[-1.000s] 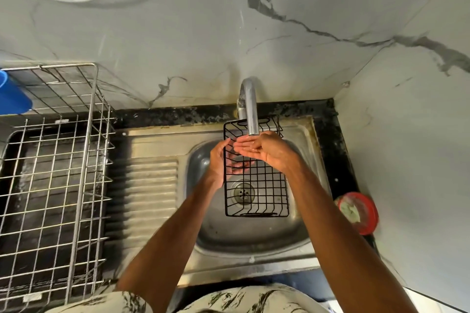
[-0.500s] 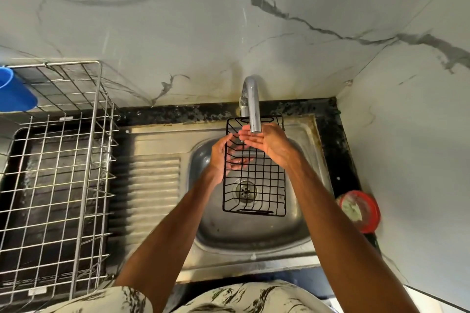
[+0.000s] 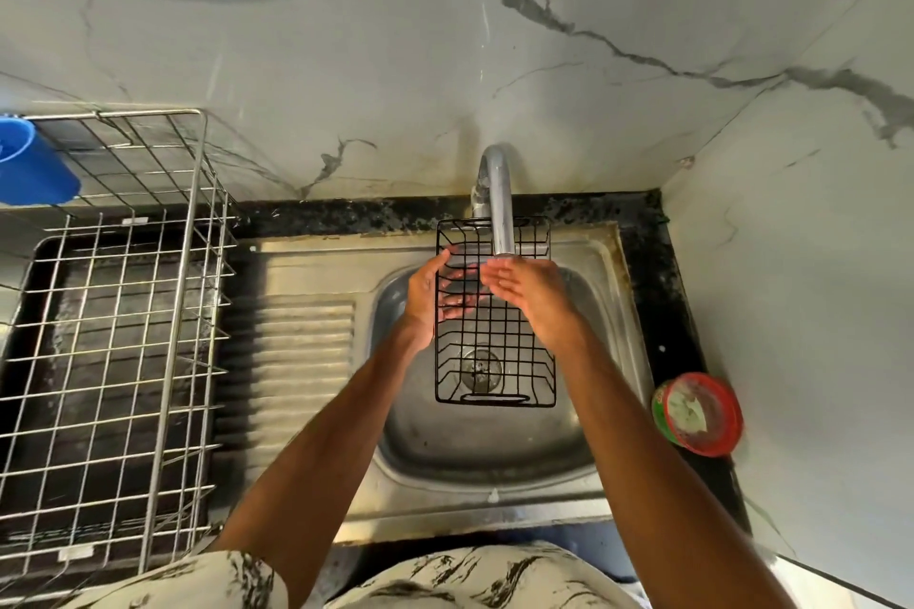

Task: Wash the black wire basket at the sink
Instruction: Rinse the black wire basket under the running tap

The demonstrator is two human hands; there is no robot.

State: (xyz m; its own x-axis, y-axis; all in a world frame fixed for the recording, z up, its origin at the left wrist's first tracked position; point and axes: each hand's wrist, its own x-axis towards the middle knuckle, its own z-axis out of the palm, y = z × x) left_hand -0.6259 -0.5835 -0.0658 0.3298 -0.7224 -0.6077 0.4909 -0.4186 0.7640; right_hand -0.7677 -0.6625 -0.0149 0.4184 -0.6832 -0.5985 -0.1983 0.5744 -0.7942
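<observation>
While the black wire basket [image 3: 494,351] is held over the bowl of the steel sink [image 3: 445,450], my feed shows its far end up under the spout of the faucet [image 3: 497,198] and its near end above the drain [image 3: 480,367]. The left hand [image 3: 425,297] grips the basket's left rim. Its thumb lies on the side facing me, and its fingers [image 3: 457,299] curl round behind the mesh, showing through the wires. The right hand [image 3: 529,292] lies against the upper right part of the grid, just below the spout. Its fingers [image 3: 494,272] are straight and together, pointing left toward those of the left hand; they lie flat on the wires and clasp nothing. Whether water runs from the spout I cannot tell. To the left, a steel dish rack [image 3: 123,312] stands on the counter with a blue cup [image 3: 29,163] at its far corner. Right of the sink, a red-lidded tub [image 3: 700,413] sits on the dark counter edge.
</observation>
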